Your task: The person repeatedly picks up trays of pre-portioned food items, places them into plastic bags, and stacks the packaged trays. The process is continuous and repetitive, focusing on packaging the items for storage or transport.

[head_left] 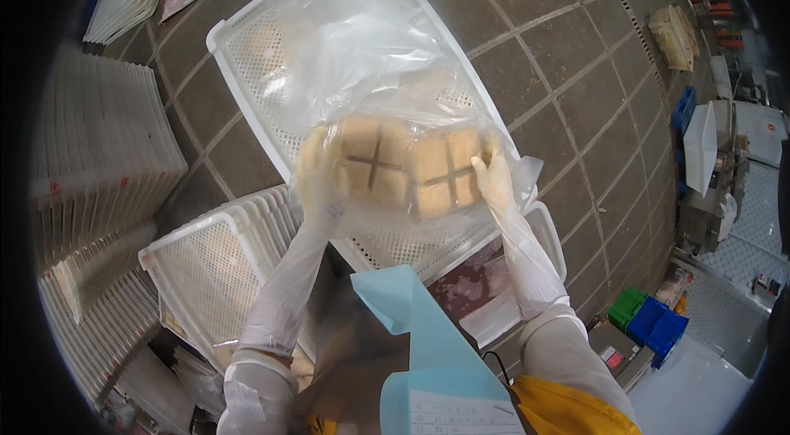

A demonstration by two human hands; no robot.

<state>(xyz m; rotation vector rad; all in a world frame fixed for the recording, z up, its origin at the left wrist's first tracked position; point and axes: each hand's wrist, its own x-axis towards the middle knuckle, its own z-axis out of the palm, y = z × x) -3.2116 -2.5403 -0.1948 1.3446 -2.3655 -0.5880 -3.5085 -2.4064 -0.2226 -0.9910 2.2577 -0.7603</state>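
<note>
My gloved left hand (311, 179) grips the left side of a clear plastic bag (364, 222), partly blurred and veiled by the film. On the bag's right edge, my gloved right hand (492, 179) holds with thumb and fingers. Inside lie two groups of tan square food blocks, a left group (373, 182) and a right group (435, 200); dark gaps form a cross in each. Beneath is a white perforated plastic crate (247, 95). Crumpled clear plastic film (376, 34) covers much of its far half.
Stacked white perforated crates (203, 280) stand at my left, near tall stacks of white trays (111, 138). Below my right forearm sits a tub of reddish liquid (472, 287). Green and blue bins (657, 324) are at the right. A light-blue sheet (426, 324) hangs before me.
</note>
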